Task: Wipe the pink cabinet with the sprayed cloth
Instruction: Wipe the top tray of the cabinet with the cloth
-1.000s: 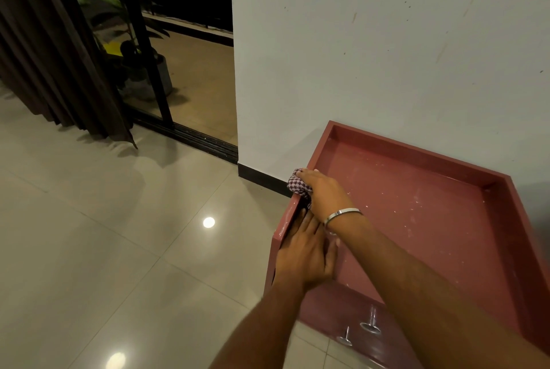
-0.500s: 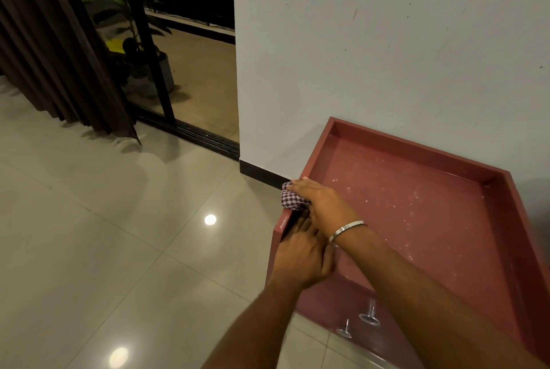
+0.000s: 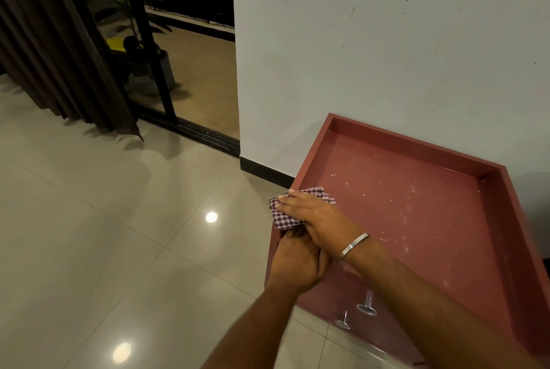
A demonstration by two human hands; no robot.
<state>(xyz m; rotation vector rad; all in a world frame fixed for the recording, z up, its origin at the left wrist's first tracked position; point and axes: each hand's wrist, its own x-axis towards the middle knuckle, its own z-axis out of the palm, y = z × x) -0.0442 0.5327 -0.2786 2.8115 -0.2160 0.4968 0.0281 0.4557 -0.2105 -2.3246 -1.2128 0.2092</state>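
The pink cabinet (image 3: 416, 205) stands against the white wall, its recessed top speckled with pale spots. My right hand (image 3: 312, 217), with a silver bangle on the wrist, presses a crumpled red-and-white checked cloth (image 3: 282, 217) onto the cabinet's left rim. Part of the cloth hangs over the outer side. Just below it, my left hand (image 3: 297, 264) holds the front-left corner of the cabinet. Its fingertips are hidden under my right hand.
Two metal knobs (image 3: 366, 307) stick out of the cabinet's front. Glossy beige floor tiles (image 3: 119, 234) spread to the left. At the far left hang a dark curtain (image 3: 59, 56) and a sliding door frame (image 3: 154, 71), with a potted plant behind it.
My right hand has slid the cloth along the left rim toward me, until it touches my left hand. The left hand has stayed on the corner.
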